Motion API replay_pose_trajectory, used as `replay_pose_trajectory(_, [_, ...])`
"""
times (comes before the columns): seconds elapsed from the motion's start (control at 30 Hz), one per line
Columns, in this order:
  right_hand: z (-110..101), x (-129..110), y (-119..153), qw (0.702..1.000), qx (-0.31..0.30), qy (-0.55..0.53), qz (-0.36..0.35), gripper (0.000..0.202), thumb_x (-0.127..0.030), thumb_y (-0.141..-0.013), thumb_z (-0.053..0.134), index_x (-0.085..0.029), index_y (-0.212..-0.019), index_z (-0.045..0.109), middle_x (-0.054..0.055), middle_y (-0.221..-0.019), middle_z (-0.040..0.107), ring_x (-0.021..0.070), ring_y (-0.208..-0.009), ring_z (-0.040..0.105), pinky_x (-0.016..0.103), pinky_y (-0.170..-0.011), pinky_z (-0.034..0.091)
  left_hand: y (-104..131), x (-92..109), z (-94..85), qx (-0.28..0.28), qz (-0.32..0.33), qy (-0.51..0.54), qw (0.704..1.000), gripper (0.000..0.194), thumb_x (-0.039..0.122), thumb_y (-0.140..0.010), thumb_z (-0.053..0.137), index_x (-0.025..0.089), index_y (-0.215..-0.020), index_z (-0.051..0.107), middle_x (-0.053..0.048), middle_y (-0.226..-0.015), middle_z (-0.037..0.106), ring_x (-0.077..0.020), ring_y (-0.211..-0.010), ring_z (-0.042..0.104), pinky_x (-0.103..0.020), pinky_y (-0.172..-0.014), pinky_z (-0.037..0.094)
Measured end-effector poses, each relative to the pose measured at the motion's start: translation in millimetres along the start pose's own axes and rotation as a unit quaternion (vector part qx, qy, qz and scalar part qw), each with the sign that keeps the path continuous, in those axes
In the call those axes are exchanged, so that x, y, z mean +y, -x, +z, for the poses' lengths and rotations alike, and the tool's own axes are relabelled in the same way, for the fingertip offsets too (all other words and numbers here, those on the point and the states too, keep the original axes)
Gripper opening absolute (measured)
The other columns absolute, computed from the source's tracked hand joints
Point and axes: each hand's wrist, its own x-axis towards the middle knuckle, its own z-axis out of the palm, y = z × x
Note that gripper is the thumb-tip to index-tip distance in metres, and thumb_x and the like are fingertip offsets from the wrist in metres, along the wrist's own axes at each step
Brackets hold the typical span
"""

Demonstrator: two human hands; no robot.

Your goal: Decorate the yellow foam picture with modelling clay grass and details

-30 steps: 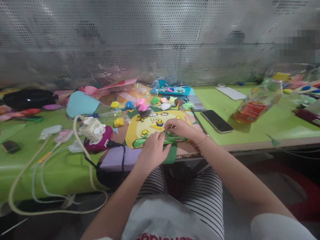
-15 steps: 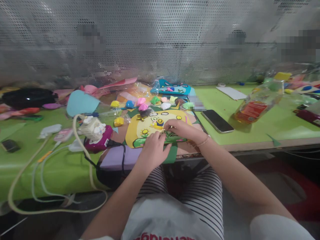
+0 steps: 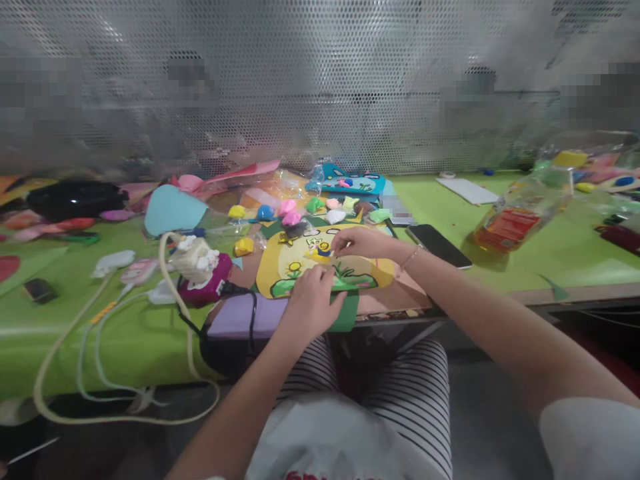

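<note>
A yellow rounded craft picture (image 3: 267, 267), with clay flowers and a green strip along its lower edge, lies in front of me. My left hand (image 3: 316, 297) rests flat on its lower part, fingers stretched forward. Over the middle of the picture, my right hand (image 3: 357, 244) has thumb and fingertips pinched together beside a small yellow and dark blue clay figure (image 3: 319, 251). Whatever the pinch may hold is too small to see. Wrapped lumps of coloured clay (image 3: 292, 219) sit just behind the picture.
To the right are a black phone (image 3: 440, 246) and a tilted-looking plastic bottle (image 3: 510, 223) of amber liquid. A purple and white power adapter (image 3: 203, 270) with looping cables stands left. A blue craft piece (image 3: 355, 183) lies behind; perforated metal (image 3: 320, 80) rises beyond the table.
My right hand has lifted slightly and shifted off the picture's right part, uncovering more of the green strip. The left hand stays about where it was. The view has turned slightly left.
</note>
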Motion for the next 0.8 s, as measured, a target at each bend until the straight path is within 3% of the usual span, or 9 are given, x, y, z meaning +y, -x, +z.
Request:
replay_pose_trajectory(0.1, [-9, 3, -10, 0.997, -0.070, -0.023, 0.000, 0.011, -0.018, -0.072, 0.067, -0.018, -0.083, 0.068, 0.000, -0.079, 0.071, 0.0108, -0.070, 0.064, 0.022, -0.066, 0.050, 2, 5, -5.2, 0.011, -0.029, -0.018, 0.999, 0.041, 0.037, -0.085, 0.056, 0.014, -0.119, 0.055, -0.013, -0.104, 0.058, -0.0303, -0.101, 0.055, -0.044, -0.086, 0.046])
replay_pose_trajectory(0.23, [-10, 8, -18, 0.992, -0.118, -0.049, -0.003, 0.009, -0.017, -0.071, 0.066, -0.017, -0.080, 0.068, 0.000, -0.079, 0.071, 0.0103, -0.072, 0.064, 0.023, -0.069, 0.051, 8, 7, -6.7, -0.012, -0.066, -0.048, 0.997, 0.059, 0.047, -0.088, 0.050, 0.007, -0.131, 0.047, -0.021, -0.134, 0.051, -0.0355, -0.124, 0.046, -0.049, -0.101, 0.039])
replay_pose_trajectory(0.43, [-2, 12, -10, 0.991, -0.102, -0.084, 0.001, 0.009, -0.023, -0.075, 0.063, -0.018, -0.083, 0.067, 0.001, -0.082, 0.071, 0.0110, -0.074, 0.065, 0.025, -0.070, 0.052, 23, -3, -10.9, -0.086, -0.054, -0.060, 0.993, 0.061, 0.050, -0.092, 0.039, 0.011, -0.139, 0.041, -0.017, -0.146, 0.041, -0.0317, -0.136, 0.037, -0.051, -0.108, 0.034])
replay_pose_trajectory(0.67, [14, 2, 1, 0.990, -0.084, -0.112, -0.004, 0.007, -0.020, -0.073, 0.065, -0.018, -0.079, 0.069, 0.001, -0.081, 0.071, 0.0107, -0.071, 0.064, 0.024, -0.068, 0.052, 37, -43, -33.2, -0.132, 0.039, 0.001, 0.990, 0.061, 0.050, -0.090, 0.048, 0.023, -0.143, 0.037, -0.008, -0.149, 0.039, -0.0248, -0.138, 0.036, -0.044, -0.111, 0.033])
replay_pose_trajectory(0.8, [22, -5, 4, 0.983, -0.099, -0.155, 0.013, 0.007, -0.020, -0.072, 0.067, -0.017, -0.078, 0.068, 0.000, -0.075, 0.069, 0.0093, -0.067, 0.062, 0.022, -0.063, 0.051, 36, -50, -41.1, -0.142, 0.026, 0.033, 0.989, 0.063, 0.054, -0.086, 0.052, 0.021, -0.139, 0.044, -0.009, -0.147, 0.043, -0.0254, -0.134, 0.041, -0.043, -0.109, 0.037])
